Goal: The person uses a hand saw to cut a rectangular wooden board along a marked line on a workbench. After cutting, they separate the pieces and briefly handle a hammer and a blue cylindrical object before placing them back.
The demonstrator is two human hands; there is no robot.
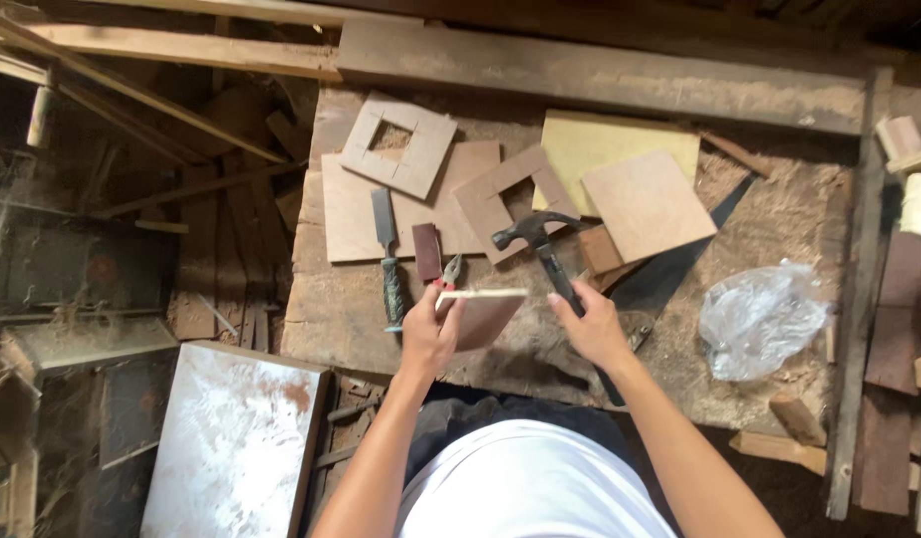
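My left hand grips a small brown plywood panel, held on edge over the wooden workbench. My right hand holds the handle of a black claw hammer, whose head points away from me, just right of the panel's top edge. A chisel with a green handle lies left of my left hand. Red-handled pliers and a small dark block lie just beyond the panel.
Flat plywood squares and two frames with square cut-outs cover the bench's far side. A hand saw lies to the right, next to a crumpled clear plastic bag. A white-stained board leans at lower left. Scrap timber surrounds the bench.
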